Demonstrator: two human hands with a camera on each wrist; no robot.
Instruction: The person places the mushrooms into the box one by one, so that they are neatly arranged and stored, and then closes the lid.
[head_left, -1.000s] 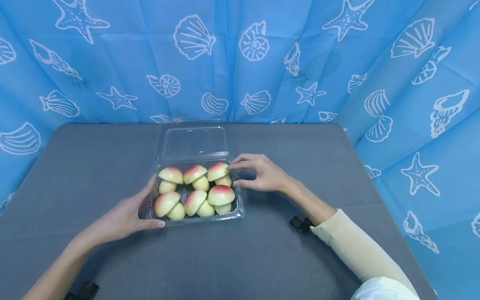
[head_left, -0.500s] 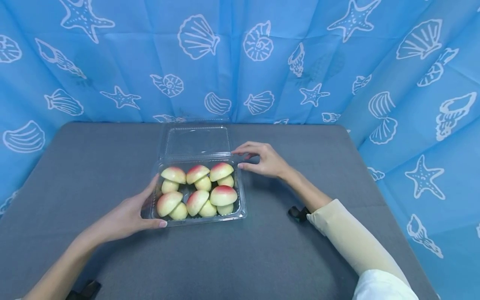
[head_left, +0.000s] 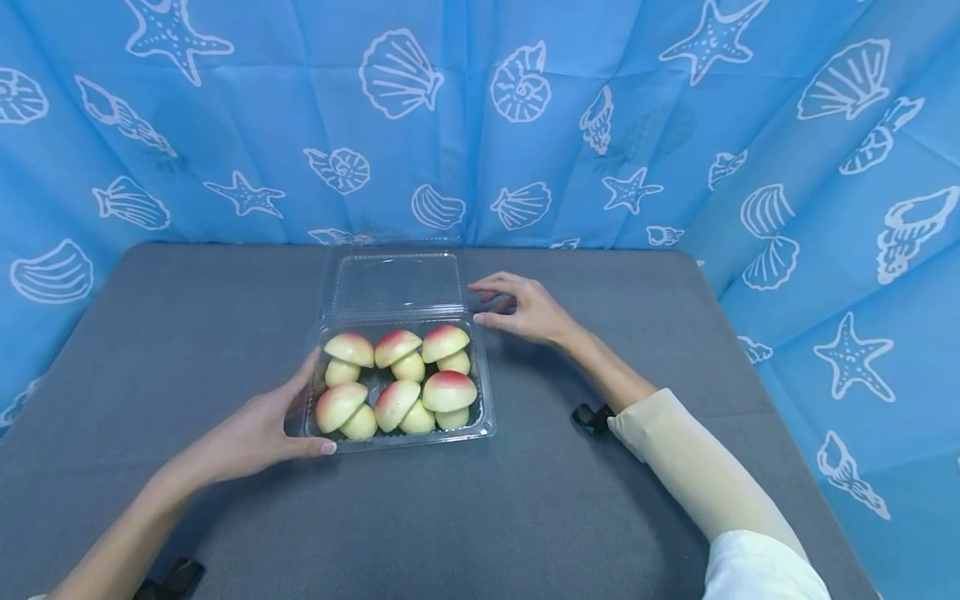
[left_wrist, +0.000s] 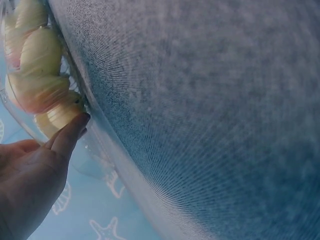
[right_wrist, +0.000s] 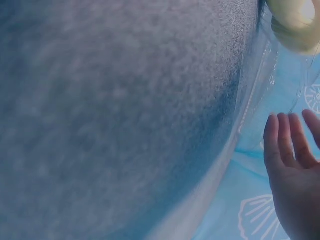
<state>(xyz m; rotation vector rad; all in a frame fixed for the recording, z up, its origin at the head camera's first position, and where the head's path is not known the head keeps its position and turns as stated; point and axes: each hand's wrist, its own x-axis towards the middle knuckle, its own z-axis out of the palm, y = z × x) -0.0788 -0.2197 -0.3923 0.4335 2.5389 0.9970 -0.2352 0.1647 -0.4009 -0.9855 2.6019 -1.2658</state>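
Observation:
A clear plastic clamshell container [head_left: 489,400] stands on the table, its lid [head_left: 397,283] folded back flat behind it. Inside, several mushroom-shaped pieces [head_left: 448,390] in pale yellow-green with red-tinged caps lie in two rows. My left hand [head_left: 258,435] spans the container's left side, with the thumb at the front left corner. In the left wrist view, fingertips [left_wrist: 82,122] touch the clear wall. Near the hinge, at the lid's right side, is my right hand [head_left: 528,310], fingers loosely bent around nothing. Whether its fingertips touch the plastic is unclear.
A grey cloth covers the table [head_left: 600,517]. Blue curtains [head_left: 480,125] with white shells and starfish hang along its back and right edges. Black straps [head_left: 592,419] show at both wrists.
My right hand has moved away from the back right mushroom-shaped piece, backward to beside the lid's hinge. The left hand keeps its place at the container; the head view has shifted slightly.

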